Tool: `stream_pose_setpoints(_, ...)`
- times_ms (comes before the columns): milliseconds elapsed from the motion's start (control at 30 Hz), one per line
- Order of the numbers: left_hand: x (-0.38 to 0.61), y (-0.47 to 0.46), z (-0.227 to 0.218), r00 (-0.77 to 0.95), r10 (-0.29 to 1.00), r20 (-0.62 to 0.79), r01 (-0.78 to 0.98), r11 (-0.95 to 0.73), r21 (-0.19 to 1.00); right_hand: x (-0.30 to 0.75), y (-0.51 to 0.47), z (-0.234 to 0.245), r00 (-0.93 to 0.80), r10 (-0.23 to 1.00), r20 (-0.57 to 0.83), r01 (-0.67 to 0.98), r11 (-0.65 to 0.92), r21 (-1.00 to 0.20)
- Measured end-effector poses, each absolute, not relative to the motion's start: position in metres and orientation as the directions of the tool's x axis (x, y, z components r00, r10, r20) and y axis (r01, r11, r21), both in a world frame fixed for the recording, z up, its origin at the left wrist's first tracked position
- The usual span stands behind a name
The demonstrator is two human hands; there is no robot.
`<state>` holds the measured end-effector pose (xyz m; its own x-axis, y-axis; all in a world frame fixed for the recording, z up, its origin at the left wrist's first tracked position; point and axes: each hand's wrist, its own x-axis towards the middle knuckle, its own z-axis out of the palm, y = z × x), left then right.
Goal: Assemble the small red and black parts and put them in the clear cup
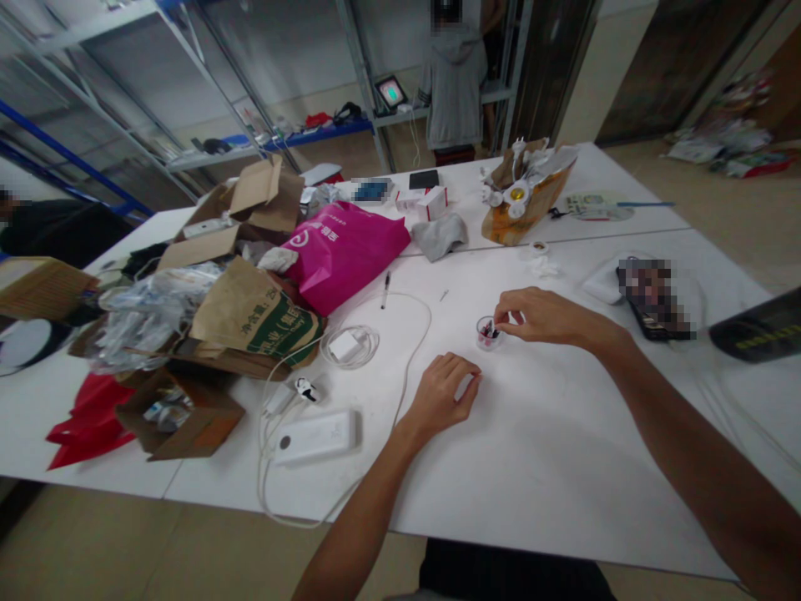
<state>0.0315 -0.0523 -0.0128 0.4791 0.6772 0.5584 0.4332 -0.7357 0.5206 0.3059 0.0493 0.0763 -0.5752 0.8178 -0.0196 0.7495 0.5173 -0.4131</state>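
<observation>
A small clear round cup (486, 340) stands on the white table, with small dark and reddish pieces inside it. My right hand (539, 315) reaches to the cup from the right, thumb and fingertips pinched at its rim over the pieces. What lies between those fingertips is too small to make out. My left hand (443, 391) hovers or rests just in front of the cup, to its left. Its thumb and index fingertip meet in a pinch, and whatever they hold is too tiny to name.
To the left lie a white power bank (318, 437), a coiled cable with a charger (346, 344) and a pen (385, 290). Beyond are a magenta bag (347, 255) and cardboard boxes (206, 430). A phone (657, 300) and dark cylinder (760, 330) are at right. A person (454, 83) stands behind.
</observation>
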Motion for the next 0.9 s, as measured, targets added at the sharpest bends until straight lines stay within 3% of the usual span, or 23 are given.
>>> stream_pose_setpoints(900, 0.0314, -0.0522, -0.0148, 0.493, 0.684, 0.538, 0.443, -0.73, 0.521, 0.3125, 0.0548, 0.0728, -0.58, 0.815, 0.013, 0.741, 0.534, -0.406)
